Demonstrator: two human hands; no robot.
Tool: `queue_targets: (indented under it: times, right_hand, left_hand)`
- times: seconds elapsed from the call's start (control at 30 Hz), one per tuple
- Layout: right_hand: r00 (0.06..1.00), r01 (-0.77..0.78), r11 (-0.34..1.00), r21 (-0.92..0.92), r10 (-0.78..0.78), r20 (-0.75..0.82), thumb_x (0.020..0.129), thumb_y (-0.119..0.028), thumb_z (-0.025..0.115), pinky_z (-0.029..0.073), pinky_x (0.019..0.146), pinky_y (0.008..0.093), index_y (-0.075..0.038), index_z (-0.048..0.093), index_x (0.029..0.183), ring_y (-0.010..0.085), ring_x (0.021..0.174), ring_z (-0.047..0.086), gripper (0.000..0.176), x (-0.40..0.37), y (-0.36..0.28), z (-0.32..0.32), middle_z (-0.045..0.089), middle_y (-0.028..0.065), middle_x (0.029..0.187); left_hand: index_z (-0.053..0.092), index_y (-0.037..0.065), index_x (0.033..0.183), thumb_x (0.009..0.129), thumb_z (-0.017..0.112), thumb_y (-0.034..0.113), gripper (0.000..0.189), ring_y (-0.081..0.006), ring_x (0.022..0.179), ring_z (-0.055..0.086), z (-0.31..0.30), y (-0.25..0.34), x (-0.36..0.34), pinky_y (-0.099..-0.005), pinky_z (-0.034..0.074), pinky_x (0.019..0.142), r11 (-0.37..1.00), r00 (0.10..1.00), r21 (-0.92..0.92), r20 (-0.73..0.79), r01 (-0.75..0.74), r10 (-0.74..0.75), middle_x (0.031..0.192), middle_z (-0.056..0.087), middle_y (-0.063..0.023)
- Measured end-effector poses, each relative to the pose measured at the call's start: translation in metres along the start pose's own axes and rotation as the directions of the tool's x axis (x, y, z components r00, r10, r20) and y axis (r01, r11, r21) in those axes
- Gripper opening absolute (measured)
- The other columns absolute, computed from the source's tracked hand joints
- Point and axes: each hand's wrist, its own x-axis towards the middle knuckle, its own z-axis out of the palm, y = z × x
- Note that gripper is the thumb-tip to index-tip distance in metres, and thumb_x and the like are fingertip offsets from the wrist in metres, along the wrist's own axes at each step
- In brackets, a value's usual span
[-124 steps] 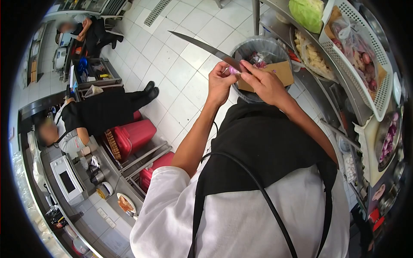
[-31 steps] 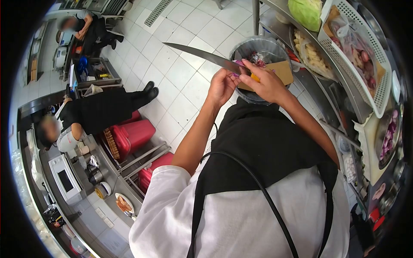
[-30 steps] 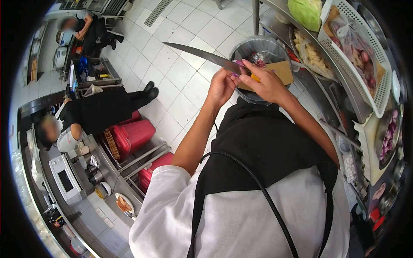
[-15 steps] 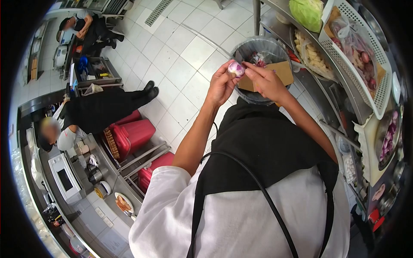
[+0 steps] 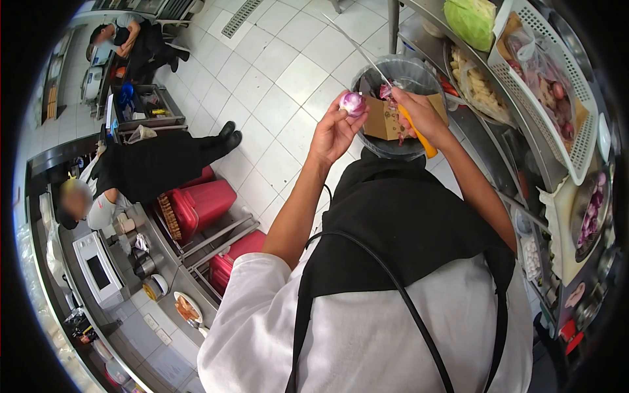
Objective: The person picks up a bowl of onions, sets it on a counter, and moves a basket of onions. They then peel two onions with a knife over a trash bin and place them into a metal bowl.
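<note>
Pinched in the fingers of my left hand is a red onion, purple and white, partly peeled. My right hand grips a knife by its yellow-orange handle. Its long thin blade points up and to the left, apart from the onion. Below both hands stands a bin lined with a clear plastic bag. Inside it lie a brown cardboard box and purple onion peelings.
To the right, a counter holds a white basket of bagged onions, a cabbage and a bowl of cut purple onion. Two people are at the left, one by a counter. Red bins stand beneath it.
My right hand has moved away from the onion, rightward, and the knife's handle now shows. The blade has swung steeper. My left hand has shifted slightly left with the onion.
</note>
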Motion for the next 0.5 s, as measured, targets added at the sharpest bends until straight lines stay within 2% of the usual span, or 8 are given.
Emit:
queue_targets:
  times: [0.13, 0.2, 0.37, 0.47, 0.5]
  right_hand:
    - [0.998, -0.057, 0.998, -0.039, 0.057, -0.008, 0.101, -0.049, 0.048, 0.036, 0.041, 0.0238, -0.005, 0.060, 0.108, 0.0074, 0.046, 0.044, 0.046, 0.024, 0.017, -0.001, 0.049, 0.0005, 0.060]
    - [0.997, -0.074, 0.995, -0.063, 0.073, -0.013, 0.101, -0.048, 0.049, 0.036, 0.042, 0.0239, -0.004, 0.060, 0.113, 0.0075, 0.046, 0.045, 0.046, 0.036, 0.024, -0.001, 0.049, 0.0009, 0.061]
    - [0.994, -0.084, 0.990, -0.110, 0.076, -0.079, 0.101, -0.045, 0.051, 0.036, 0.042, 0.0235, -0.006, 0.059, 0.125, 0.0066, 0.049, 0.045, 0.047, 0.047, 0.036, 0.004, 0.051, 0.0009, 0.065]
    - [0.995, 0.055, 0.985, -0.162, -0.067, -0.074, 0.100, -0.045, 0.052, 0.036, 0.042, 0.0234, -0.008, 0.057, 0.133, 0.0063, 0.050, 0.043, 0.049, 0.040, 0.035, 0.007, 0.053, -0.0006, 0.067]
    - [0.994, 0.059, 0.979, -0.193, -0.075, -0.078, 0.100, -0.048, 0.051, 0.038, 0.042, 0.0254, -0.008, 0.056, 0.135, 0.0079, 0.049, 0.045, 0.053, 0.039, 0.033, 0.008, 0.052, 0.0005, 0.064]
  left_hand:
    - [0.045, 0.004, 0.136, 0.092, 0.061, 0.009, 0.047, -0.0253, 0.114, 0.060, -0.009, 0.000, 0.002, -0.0386, 0.049, 0.100, 0.997, 0.998, -0.070, -0.064, 0.023, -0.028, 0.130, 0.059, -0.0165]
    - [0.046, 0.004, 0.135, 0.091, 0.062, 0.009, 0.047, -0.0239, 0.113, 0.061, -0.027, -0.004, 0.007, -0.0379, 0.049, 0.100, 0.999, 0.996, -0.044, -0.082, 0.023, -0.027, 0.127, 0.060, -0.0149]
    - [0.046, 0.003, 0.134, 0.090, 0.063, 0.007, 0.048, -0.0221, 0.111, 0.061, -0.020, -0.010, 0.005, -0.0391, 0.048, 0.101, 0.999, 0.985, 0.023, -0.168, -0.026, 0.030, 0.120, 0.063, -0.0117]
    - [0.047, 0.002, 0.133, 0.090, 0.063, 0.006, 0.046, -0.0224, 0.110, 0.061, -0.016, -0.010, 0.005, -0.0401, 0.048, 0.101, 0.998, 0.980, 0.047, -0.195, -0.039, 0.047, 0.119, 0.063, -0.0111]
    - [0.047, 0.001, 0.133, 0.090, 0.063, 0.005, 0.046, -0.0226, 0.110, 0.061, -0.017, -0.011, 0.006, -0.0403, 0.048, 0.101, 0.998, 0.981, 0.049, -0.191, -0.036, 0.045, 0.120, 0.063, -0.0111]
